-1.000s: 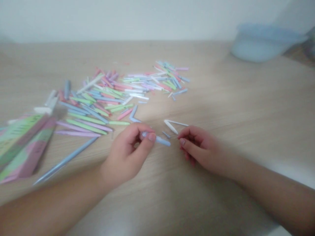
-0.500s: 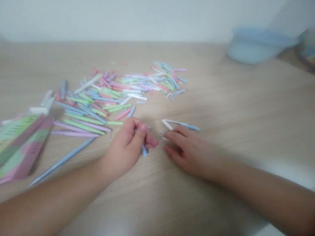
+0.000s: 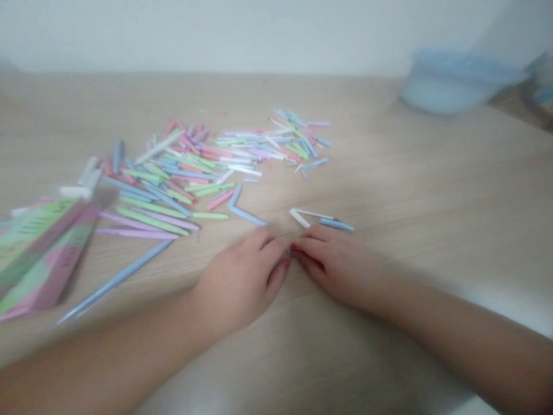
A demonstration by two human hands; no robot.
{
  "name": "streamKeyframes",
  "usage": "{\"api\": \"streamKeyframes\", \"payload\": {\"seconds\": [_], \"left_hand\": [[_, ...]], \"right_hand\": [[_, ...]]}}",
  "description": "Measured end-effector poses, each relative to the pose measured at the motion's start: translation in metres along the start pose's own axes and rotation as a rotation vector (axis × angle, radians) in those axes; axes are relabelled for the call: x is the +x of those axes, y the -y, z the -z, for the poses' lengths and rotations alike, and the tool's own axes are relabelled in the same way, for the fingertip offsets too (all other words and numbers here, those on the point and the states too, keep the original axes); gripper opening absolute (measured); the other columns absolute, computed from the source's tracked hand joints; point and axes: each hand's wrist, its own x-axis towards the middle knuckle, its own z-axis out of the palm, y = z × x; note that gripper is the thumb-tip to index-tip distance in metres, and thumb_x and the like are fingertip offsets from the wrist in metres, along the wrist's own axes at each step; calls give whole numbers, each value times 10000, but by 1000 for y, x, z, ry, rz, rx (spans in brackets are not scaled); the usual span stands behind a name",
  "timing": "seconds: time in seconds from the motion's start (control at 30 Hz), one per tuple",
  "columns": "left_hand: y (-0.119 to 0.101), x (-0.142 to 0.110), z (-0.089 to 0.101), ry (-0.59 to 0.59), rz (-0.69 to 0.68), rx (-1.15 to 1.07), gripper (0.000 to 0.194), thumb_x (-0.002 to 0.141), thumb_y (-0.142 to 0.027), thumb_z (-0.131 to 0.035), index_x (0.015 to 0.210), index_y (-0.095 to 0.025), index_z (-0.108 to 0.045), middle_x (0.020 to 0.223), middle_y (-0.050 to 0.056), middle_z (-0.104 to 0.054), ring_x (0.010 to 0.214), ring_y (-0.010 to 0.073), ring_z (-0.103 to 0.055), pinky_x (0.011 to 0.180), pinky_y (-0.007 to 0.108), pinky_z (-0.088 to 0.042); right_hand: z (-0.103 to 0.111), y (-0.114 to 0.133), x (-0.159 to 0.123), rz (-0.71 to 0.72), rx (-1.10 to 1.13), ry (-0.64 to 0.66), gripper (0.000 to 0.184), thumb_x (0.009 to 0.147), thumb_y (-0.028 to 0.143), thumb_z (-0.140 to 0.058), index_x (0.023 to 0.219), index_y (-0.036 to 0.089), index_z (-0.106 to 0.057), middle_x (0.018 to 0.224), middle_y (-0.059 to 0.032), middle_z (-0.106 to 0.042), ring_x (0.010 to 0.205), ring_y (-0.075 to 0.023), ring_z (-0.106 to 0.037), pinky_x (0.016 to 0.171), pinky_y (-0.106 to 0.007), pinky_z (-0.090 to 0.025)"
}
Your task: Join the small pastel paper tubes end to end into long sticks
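Grip of left hand [image 3: 242,282] and right hand [image 3: 339,262] looks narrow, fingertips [image 3: 299,248] close together above the desk [image 3: 410,190], their content I cannot tell; one blue pen piece [image 3: 337,224] lies just beyond the right hand.

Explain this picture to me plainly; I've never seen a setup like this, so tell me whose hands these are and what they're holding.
There is no machine here: these are a person's own bare hands, seen by a camera worn on the head, looking forward and down. The left hand and right hand meet, or nearly meet, at the fingertips above a wood-grained table. Anything pinched between them is too hidden and blurred to name. Just beyond the right hand lie a white piece and a blue piece. Farther left spreads a pile of slim, pen-like pieces in pastel colours, with patterned boxes at the left edge. The blurry pale-blue shape at far right looks like a container.
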Motion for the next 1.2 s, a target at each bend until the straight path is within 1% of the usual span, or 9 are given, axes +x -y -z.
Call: {"api": "streamKeyframes", "payload": {"seconds": [0.07,0.13,0.23,0.37,0.53,0.67,0.77,1.0,1.2], "left_hand": [[-2,-1,-1,38,13,102,253,1068,-309,-500,1256,-272,-666,1136,57,-654,948,249,-680,752,371,-499],[-1,-1,-1,71,33,148,236,1075,-331,-491,1174,-275,-697,1093,51,-660,926,248,-687,734,365,-495],[1,0,-1,113,42,171,262,1083,-348,-478,1005,-259,-712,1009,43,-663,905,250,-690,728,364,-490],[1,2,-1,129,46,196,278,1088,-351,-471,966,-241,-696,979,47,-675,889,267,-692,722,380,-492],[-1,2,-2,123,53,235,258,1082,-329,-466,997,-218,-682,995,69,-695,878,274,-697,717,383,-498],[0,1,0,120,32,197,254,1077,-321,-457,1005,-222,-680,1007,67,-693,898,275,-699,739,392,-511],[1,1,0,114,26,186,257,1076,-325,-456,993,-222,-677,992,63,-688,893,278,-696,737,399,-515],[1,2,-1,97,18,161,253,1075,-315,-469,1019,-224,-698,1011,62,-702,905,260,-702,756,380,-529],[5,-1,-3,84,-99,91,247,1083,-311,-488,1186,-250,-705,1149,44,-736,1017,263,-724,844,393,-568]], "right_hand": [[0,-1,-1,27,-20,14,242,1061,204,-547,1201,176,-742,1141,-113,-729,1061,-257,-683,958,-414,-553],[2,-1,-3,51,-37,24,225,1055,202,-559,1176,181,-747,1142,-115,-736,1055,-259,-689,950,-415,-558],[4,1,-3,90,-46,57,254,1067,199,-537,1220,171,-737,1164,-123,-736,1065,-266,-691,949,-428,-564],[5,2,-3,100,-51,102,265,1067,197,-532,1226,163,-741,1143,-120,-733,1030,-272,-692,924,-439,-573],[4,2,-3,58,-52,36,223,1062,216,-555,1155,169,-753,1114,-113,-731,1003,-265,-691,900,-424,-561],[5,4,-3,47,-54,43,205,1069,227,-560,1060,171,-757,1018,-90,-715,935,-240,-679,859,-388,-543],[7,5,-2,33,-66,51,196,1067,225,-563,1017,175,-747,1009,-85,-709,918,-232,-671,838,-376,-529],[7,6,-2,27,-55,44,189,1065,272,-586,976,184,-728,1006,-81,-713,896,-224,-661,813,-366,-513],[5,6,-3,32,-62,59,157,1054,243,-595,1054,172,-735,1036,-90,-722,956,-252,-684,856,-394,-535]]}}
